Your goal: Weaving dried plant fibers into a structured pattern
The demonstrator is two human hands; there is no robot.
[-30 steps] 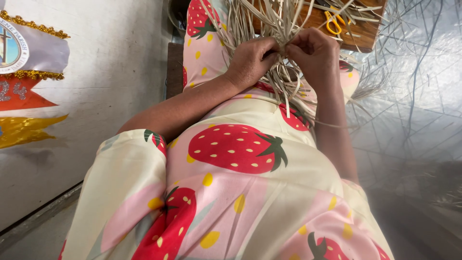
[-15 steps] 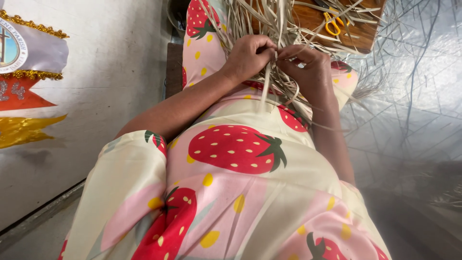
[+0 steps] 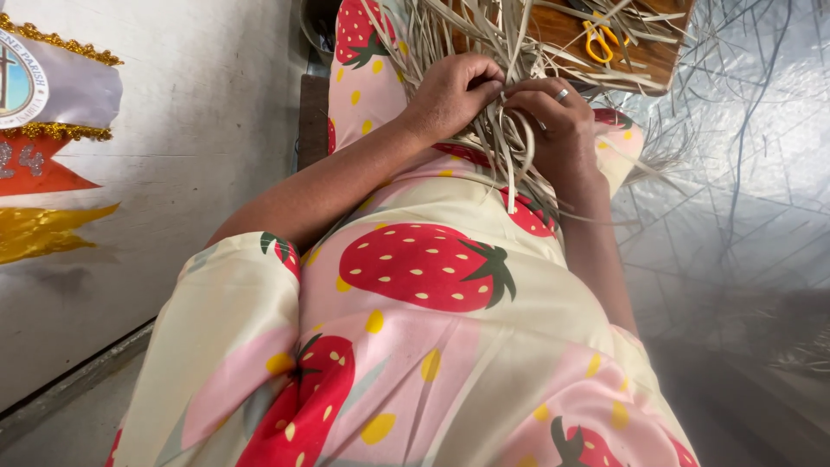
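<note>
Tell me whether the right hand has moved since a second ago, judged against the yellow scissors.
Yes. The right hand sits lower, farther below the yellow scissors, its fingers pinching the straw strips beside the left hand.

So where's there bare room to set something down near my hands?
Little near them: the wooden board is crowded with pale strips and yellow scissors. Left hand and right hand grip strips. Barest patch: the grey floor beside the wall.

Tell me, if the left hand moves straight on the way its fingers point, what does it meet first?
Probably the right hand: the left hand points across the pale straw strips toward it, fingertips almost touching.
</note>
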